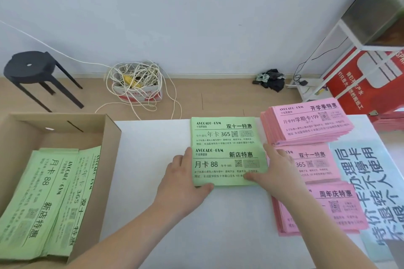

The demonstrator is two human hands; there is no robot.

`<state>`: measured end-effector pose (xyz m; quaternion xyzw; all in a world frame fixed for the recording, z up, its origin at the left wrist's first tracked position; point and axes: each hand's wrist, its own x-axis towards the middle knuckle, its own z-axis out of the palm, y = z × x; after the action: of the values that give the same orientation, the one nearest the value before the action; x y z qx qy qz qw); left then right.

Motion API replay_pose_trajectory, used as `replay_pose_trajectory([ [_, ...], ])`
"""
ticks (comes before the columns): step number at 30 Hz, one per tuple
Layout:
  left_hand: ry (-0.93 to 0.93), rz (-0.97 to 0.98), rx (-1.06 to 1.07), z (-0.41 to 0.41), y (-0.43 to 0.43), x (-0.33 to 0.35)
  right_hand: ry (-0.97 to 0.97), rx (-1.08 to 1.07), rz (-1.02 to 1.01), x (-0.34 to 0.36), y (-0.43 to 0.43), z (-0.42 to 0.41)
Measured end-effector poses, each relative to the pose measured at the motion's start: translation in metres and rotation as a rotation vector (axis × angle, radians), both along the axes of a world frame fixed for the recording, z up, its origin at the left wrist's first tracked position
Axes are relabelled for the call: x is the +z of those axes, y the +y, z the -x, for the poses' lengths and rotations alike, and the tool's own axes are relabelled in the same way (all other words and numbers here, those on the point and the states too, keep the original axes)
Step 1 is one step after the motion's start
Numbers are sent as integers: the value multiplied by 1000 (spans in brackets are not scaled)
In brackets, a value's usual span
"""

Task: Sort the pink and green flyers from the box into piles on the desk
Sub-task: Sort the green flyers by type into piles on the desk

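Observation:
A pile of green flyers [225, 137] lies on the white desk [148, 159], mid-right. My left hand [185, 179] holds the pile's near left corner, thumb on top. My right hand [275, 170] lies flat along the pile's right edge, thumb pressing its near right corner. Just right of it lies a long pile of pink flyers [323, 194], with a thicker pink stack [306, 122] behind it. The open cardboard box [109, 137] at the left holds more green flyers [43, 192].
A large sheet with big black characters [376, 183] lies at the desk's right side. On the floor beyond the desk: a black stool [32, 70], a small box of tangled white cable [137, 83], a white rack [349, 35] and a red sign [360, 85].

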<state>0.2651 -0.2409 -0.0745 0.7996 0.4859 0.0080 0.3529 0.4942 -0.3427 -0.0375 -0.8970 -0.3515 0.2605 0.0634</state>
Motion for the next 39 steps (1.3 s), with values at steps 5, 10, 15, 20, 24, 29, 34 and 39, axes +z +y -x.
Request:
replay_pose_trajectory([
  [5, 154, -112, -163, -8, -5, -2, -100, 170, 167, -7, 0, 18],
  [10, 203, -125, -182, -10, -7, 0, -154, 165, 101, -19, -7, 21],
  [15, 179, -105, -160, -11, -9, -3, -128, 138, 75, -19, -9, 19],
  [20, 140, -53, -130, -7, -6, 1, -101, 135, 90, -13, -12, 25],
  [24, 114, -38, -101, 12, -4, 23, -174, 207, 136, 10, -8, 39],
  [29, -224, 69, 31, 57, 5, 69, -6, 258, -175, 42, 25, 89],
  [34, -361, 63, 210, 136, 17, 102, 198, 266, -405, 60, 57, 170],
  [39, -329, 84, 337, 241, 29, 99, 404, 379, -585, 79, 105, 256],
])
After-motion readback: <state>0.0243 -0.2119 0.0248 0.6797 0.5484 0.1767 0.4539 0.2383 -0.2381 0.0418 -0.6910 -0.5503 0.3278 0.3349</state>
